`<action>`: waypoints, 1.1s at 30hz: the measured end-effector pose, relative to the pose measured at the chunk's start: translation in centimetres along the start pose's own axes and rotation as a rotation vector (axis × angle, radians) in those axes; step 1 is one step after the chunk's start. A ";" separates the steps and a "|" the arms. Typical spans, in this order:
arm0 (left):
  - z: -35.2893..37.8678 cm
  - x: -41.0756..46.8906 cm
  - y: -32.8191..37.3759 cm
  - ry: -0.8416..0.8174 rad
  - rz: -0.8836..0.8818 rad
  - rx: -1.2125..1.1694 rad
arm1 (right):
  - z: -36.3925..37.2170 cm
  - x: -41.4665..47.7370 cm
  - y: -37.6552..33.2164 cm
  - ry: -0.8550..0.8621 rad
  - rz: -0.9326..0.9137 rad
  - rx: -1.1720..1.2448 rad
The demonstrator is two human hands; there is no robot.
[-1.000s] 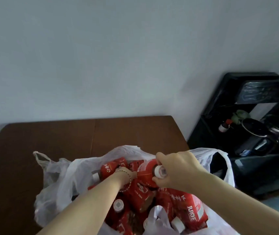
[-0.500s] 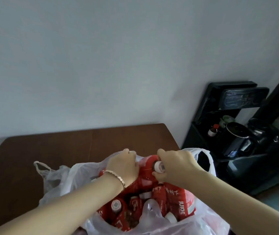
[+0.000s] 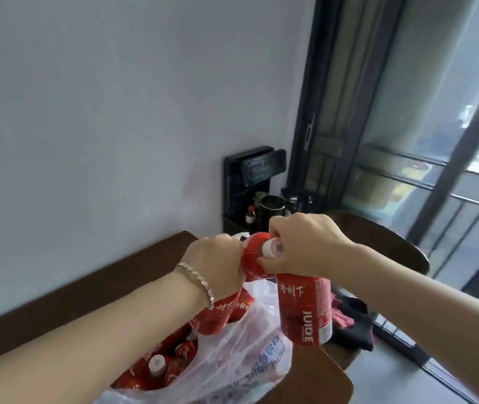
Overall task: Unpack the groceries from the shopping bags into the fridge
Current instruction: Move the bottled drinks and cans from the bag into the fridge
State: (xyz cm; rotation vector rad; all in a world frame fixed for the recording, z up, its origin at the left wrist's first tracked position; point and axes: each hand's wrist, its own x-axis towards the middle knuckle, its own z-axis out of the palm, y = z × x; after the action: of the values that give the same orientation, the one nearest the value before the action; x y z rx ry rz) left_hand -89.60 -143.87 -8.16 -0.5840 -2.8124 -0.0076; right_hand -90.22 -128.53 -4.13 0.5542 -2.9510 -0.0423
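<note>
The white plastic bag [image 3: 244, 365] on the brown table [image 3: 57, 310] holds several red bottles [image 3: 156, 365] with pale caps. Above it, the left hand [image 3: 215, 266] grips one juice bottle [image 3: 215, 316] at its top, and the right hand [image 3: 305, 243] is curled round the neck of a second juice bottle [image 3: 305, 310], which hangs beside the bag

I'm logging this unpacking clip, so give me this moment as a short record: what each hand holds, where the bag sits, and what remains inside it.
left hand: grips a red bottle, held at the bag's mouth
right hand: grips a JUICE-labelled bottle by its top, hanging outside the bag
bag: translucent plastic, open, on the brown table
inside bag: more red bottles, one with its pale cap showing
fridge: not in view
</note>
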 end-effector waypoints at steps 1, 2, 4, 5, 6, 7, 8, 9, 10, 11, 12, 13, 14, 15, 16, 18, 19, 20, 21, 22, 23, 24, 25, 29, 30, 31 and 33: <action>-0.1 0.1 1.3 0.009 0.076 0.004 | -0.2 -1.7 0.7 -0.006 0.052 -0.013; -0.3 0.2 3.0 -0.003 0.146 0.000 | -0.4 -3.9 1.5 -0.011 0.117 -0.023; -0.3 0.4 6.7 -0.019 0.230 -0.052 | -0.7 -8.7 3.2 -0.021 0.245 -0.035; -0.2 0.5 8.5 -0.025 0.253 -0.086 | -0.7 -10.9 4.1 -0.021 0.299 -0.047; -0.2 0.4 10.4 -0.030 0.289 -0.114 | -0.7 -13.2 5.0 -0.017 0.348 -0.063; -0.2 0.3 13.0 -0.032 0.349 -0.136 | -0.8 -16.0 6.0 -0.017 0.408 -0.076; -0.1 0.0 15.5 -0.036 0.412 -0.154 | -0.9 -18.7 7.0 -0.021 0.467 -0.090; -0.2 -0.3 18.3 -0.033 0.474 -0.166 | -1.1 -21.6 8.0 -0.031 0.526 -0.096; -0.4 -0.7 21.3 -0.019 0.535 -0.175 | -1.4 -24.7 8.9 -0.042 0.586 -0.101; -0.6 -1.2 24.2 0.003 0.586 -0.191 | -1.7 -27.6 9.7 -0.051 0.644 -0.103; -0.7 -1.8 27.0 0.016 0.632 -0.210 | -1.9 -30.4 10.4 -0.055 0.700 -0.111; -0.9 -2.6 30.3 0.024 0.689 -0.229 | -2.1 -33.6 11.1 -0.052 0.766 -0.124; -1.1 -3.4 33.5 0.037 0.744 -0.243 | -2.2 -36.6 11.6 -0.045 0.824 -0.143; -1.4 -4.5 37.0 0.062 0.802 -0.256 | -2.4 -39.9 12.2 -0.031 0.876 -0.171; -1.7 -5.4 39.7 0.077 0.844 -0.272 | -2.5 -42.5 12.7 -0.021 0.916 -0.204; -2.5 -7.9 46.5 0.083 0.945 -0.332 | -3.1 -49.0 13.9 -0.029 1.020 -0.242; -2.9 -9.0 49.6 0.069 0.990 -0.357 | -3.5 -52.1 14.5 -0.033 1.061 -0.233; -3.3 -10.1 52.5 0.051 1.031 -0.383 | -3.8 -55.0 15.1 -0.035 1.103 -0.216; -3.9 -11.4 55.8 0.027 1.073 -0.415 | -4.5 -58.4 15.6 -0.032 1.149 -0.208; -4.3 -12.5 58.3 -0.008 1.100 -0.444 | -5.0 -61.1 16.0 -0.025 1.183 -0.206; -5.0 -13.7 61.3 -0.030 1.131 -0.486 | -5.6 -64.3 16.6 -0.019 1.222 -0.213; -5.7 -15.3 64.8 -0.044 1.164 -0.511 | -6.3 -67.8 17.1 -0.015 1.266 -0.235; -6.4 -16.5 67.7 -0.047 1.191 -0.516 | -6.9 -70.7 17.5 -0.017 1.311 -0.245; -9.9 -21.5 79.6 -0.094 1.305 -0.577 | -9.3 -82.3 19.7 0.022 1.504 -0.250; -10.7 -22.4 82.1 -0.108 1.328 -0.594 | -9.8 -84.6 20.2 0.030 1.541 -0.254; -11.5 -23.3 84.7 -0.123 1.351 -0.618 | -10.3 -87.0 20.9 0.041 1.582 -0.251; -13.1 -24.9 90.2 -0.152 1.394 -0.676 | -11.2 -91.6 22.5 0.066 1.660 -0.263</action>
State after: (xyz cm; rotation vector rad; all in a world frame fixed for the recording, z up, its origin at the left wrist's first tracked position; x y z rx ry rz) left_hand -28.95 -71.49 -6.49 -2.5467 -1.8347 -0.6398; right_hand -12.23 -74.32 -3.77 -1.7843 -2.3129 -0.1975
